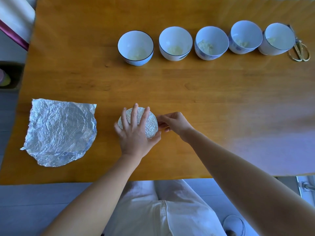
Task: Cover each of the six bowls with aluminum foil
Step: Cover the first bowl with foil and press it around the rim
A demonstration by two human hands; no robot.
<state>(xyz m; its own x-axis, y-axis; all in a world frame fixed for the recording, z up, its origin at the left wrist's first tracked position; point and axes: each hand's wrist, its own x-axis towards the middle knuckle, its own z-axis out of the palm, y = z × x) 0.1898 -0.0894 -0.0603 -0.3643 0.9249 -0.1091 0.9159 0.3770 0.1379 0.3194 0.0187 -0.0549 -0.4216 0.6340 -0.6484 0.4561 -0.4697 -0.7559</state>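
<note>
Honey-coloured wooden tabletop (204,92) with visible grain, soft light with a bluish sheen toward its right side, pale grey floor (34,210) below its near edge, white surface with magenta stripe (15,19) beyond its left edge, dark box (12,75) beside that edge

Left hand (134,132) lies flat, fingers spread, on top of the foil-covered bowl (152,124). Right hand (173,124) is at the bowl's right edge, fingers curled and pinching the foil at the rim. Loose foil sheet (59,132), crinkled, lies flat well to the left of the left hand. Beyond both hands is a row of five uncovered bowls (211,34), each with a pale lump inside, running off to the right. Gold-handled scissors (300,48) sit at the row's right end. All rest on a wooden table (204,91).
</note>
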